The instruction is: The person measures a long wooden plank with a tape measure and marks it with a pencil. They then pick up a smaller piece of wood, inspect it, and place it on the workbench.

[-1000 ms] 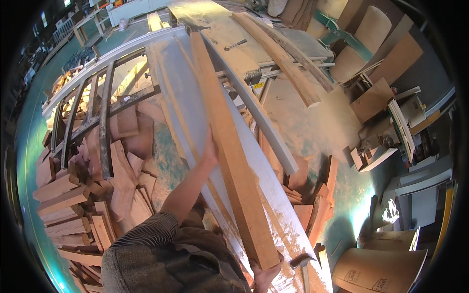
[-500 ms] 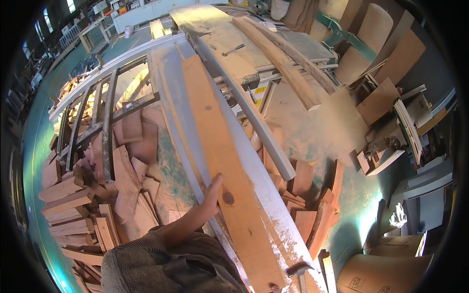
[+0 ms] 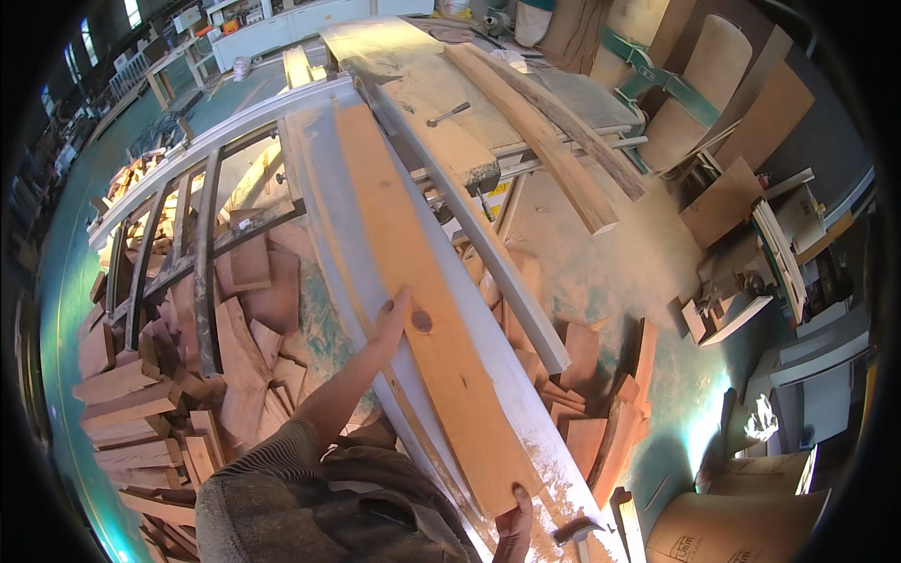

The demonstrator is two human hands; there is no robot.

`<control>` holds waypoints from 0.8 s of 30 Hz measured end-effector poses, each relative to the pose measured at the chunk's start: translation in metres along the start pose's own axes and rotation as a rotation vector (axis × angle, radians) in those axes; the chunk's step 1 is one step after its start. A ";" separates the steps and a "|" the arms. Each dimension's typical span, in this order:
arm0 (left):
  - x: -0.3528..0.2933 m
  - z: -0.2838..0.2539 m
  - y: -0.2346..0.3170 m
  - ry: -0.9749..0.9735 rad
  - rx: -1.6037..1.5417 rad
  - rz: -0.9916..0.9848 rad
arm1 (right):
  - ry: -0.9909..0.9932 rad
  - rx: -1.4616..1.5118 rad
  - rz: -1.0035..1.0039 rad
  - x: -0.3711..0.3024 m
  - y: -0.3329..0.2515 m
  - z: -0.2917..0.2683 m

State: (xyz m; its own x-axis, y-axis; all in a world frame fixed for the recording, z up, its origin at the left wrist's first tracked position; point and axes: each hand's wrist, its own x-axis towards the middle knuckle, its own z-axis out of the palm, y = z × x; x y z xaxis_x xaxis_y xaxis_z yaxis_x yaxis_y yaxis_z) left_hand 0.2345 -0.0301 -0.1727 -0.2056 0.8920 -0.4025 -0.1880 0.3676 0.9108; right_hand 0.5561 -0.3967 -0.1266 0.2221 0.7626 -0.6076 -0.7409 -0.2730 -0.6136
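Note:
A long wooden plank (image 3: 434, 366) with a dark knot lies flat along a pale metal sliding table (image 3: 502, 361). My left hand (image 3: 390, 319) grips the plank's left edge near the knot, its thumb at the top edge and its other fingers mostly hidden. At the plank's near end my right hand (image 3: 512, 527) has its thumb on the upper face, with the fingers out of sight below. A hammer (image 3: 577, 533) rests on the sawdust-covered table just right of my right hand. Along the plank's right side, a little apart, runs a long metal fence (image 3: 488, 253).
Cut wood pieces (image 3: 131, 403) are heaped on the floor at left, under a dark metal frame (image 3: 206, 253). More offcuts (image 3: 601, 422) stand at right. Two long boards (image 3: 535, 136) lie across the machine top (image 3: 422, 89), near a metal lever (image 3: 449, 114). Rolled brown sheets (image 3: 741, 525) lie lower right.
The plank has slid away from me along the table, so its near end now shows. My left hand has gone forward with it, and my right hand has come more into view.

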 end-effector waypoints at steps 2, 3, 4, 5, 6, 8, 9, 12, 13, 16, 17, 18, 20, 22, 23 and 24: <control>0.036 -0.020 0.005 -0.045 0.482 0.305 | 0.038 -0.077 0.028 0.023 -0.006 0.018; 0.043 -0.024 0.012 0.068 0.642 0.386 | 0.175 -0.185 -0.016 0.041 -0.002 0.017; 0.038 -0.027 0.029 0.181 0.807 0.454 | 0.249 -0.467 0.062 0.044 -0.014 0.028; 0.035 -0.037 0.041 0.308 0.979 0.518 | 0.307 -0.751 0.148 0.047 -0.034 0.049; 0.044 -0.056 0.037 0.373 0.974 0.499 | 0.356 -1.038 0.230 0.052 -0.050 0.062; 0.069 -0.096 0.030 0.487 0.948 0.472 | 0.472 -1.798 -0.571 0.061 -0.055 0.045; 0.077 -0.110 0.029 0.471 0.907 0.401 | 0.565 -1.478 -0.573 0.062 -0.059 0.044; 0.093 -0.138 0.020 0.358 0.646 0.225 | 0.623 -1.110 -0.579 0.049 -0.055 0.055; 0.108 -0.151 0.008 0.304 0.472 0.203 | 0.634 -1.264 -0.628 0.050 -0.041 0.035; 0.153 -0.157 -0.018 0.337 0.270 0.196 | 0.798 -1.697 -0.772 0.045 0.013 -0.025; 0.163 -0.149 -0.024 0.362 0.262 0.199 | 0.903 -1.729 -0.680 0.040 0.030 -0.041; 0.165 -0.144 -0.025 0.406 0.310 0.161 | 1.007 -1.754 -0.578 0.039 0.047 -0.055; 0.162 -0.135 -0.019 0.486 0.429 0.095 | 0.937 -1.979 -0.871 0.026 0.066 -0.043; 0.155 -0.129 -0.010 0.477 0.531 -0.010 | 0.957 -1.911 -0.774 0.020 0.066 -0.022; 0.150 -0.136 -0.005 0.486 0.595 -0.060 | 0.951 -1.900 -0.767 0.021 0.068 -0.021; 0.149 -0.139 -0.001 0.485 0.587 -0.062 | 0.950 -1.889 -0.756 0.025 0.067 -0.022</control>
State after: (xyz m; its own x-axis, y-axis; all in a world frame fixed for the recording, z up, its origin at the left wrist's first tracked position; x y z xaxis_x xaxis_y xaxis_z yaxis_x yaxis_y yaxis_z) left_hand 0.0708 0.0654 -0.2464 -0.6357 0.6994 -0.3266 0.3005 0.6139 0.7299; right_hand 0.5255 -0.4088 -0.1939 0.6575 0.7061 0.2629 0.7404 -0.6702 -0.0515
